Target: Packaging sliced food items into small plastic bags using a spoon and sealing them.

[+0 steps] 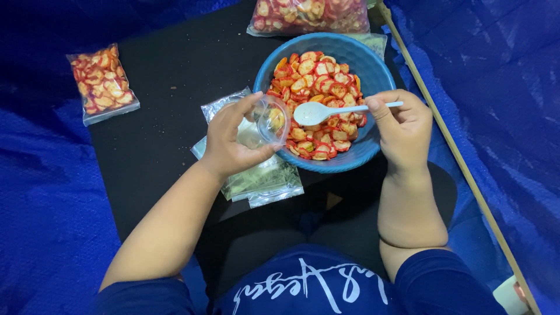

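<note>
Left hand [233,137] grips a small clear plastic bag [269,119], fingers curled around its mouth, holding it open at the left rim of the blue bowl [373,73]. A few chips show inside the bag. Right hand [402,125] is closed on the handle of a white plastic spoon [329,111]; the spoon's scoop points left, hovering over the chips, just beside the bag opening. Scoop looks empty.

Bowl sits on a black mat [169,116] and is full of red-orange sliced chips [318,81]. Under the left hand lies a stack of empty clear bags [265,181], touching the bowl's left side. A filled sealed bag of chips [102,84] lies well apart at the far left of the mat. Another larger filled bag [309,14] sits just behind the bowl, at top edge. Blue tarp [496,87] surrounds the mat. A thin wooden stick [461,163] runs diagonally on the right.
</note>
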